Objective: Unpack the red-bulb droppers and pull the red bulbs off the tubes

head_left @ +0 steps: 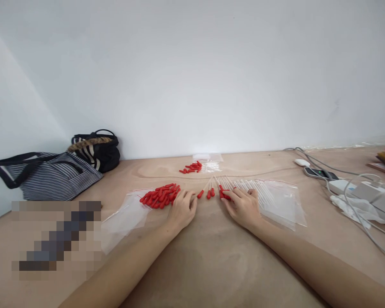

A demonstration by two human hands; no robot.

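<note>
My left hand [183, 209] rests palm down at the right edge of a pile of red rubber dropper bulbs [160, 196], fingers loosely bent and apart. Between my hands, a few red-bulbed droppers [208, 194] lie on the table, their thin clear tubes pointing away from me. My right hand [242, 205] has its fingertips closed on another red-bulbed dropper [221, 187]; the fingers partly hide the bulbs there. Beyond and beside that hand, many thin clear tubes [265, 193] are spread over a clear plastic bag [285, 203].
Another clear bag [125, 218] lies under the left pile. Farther back sit more red bulbs [191, 167] and tubes [211, 167]. A striped bag [57, 175] and a black bag [107, 152] stand left. Cables, a power strip [375, 194] and tissue [356, 208] lie right.
</note>
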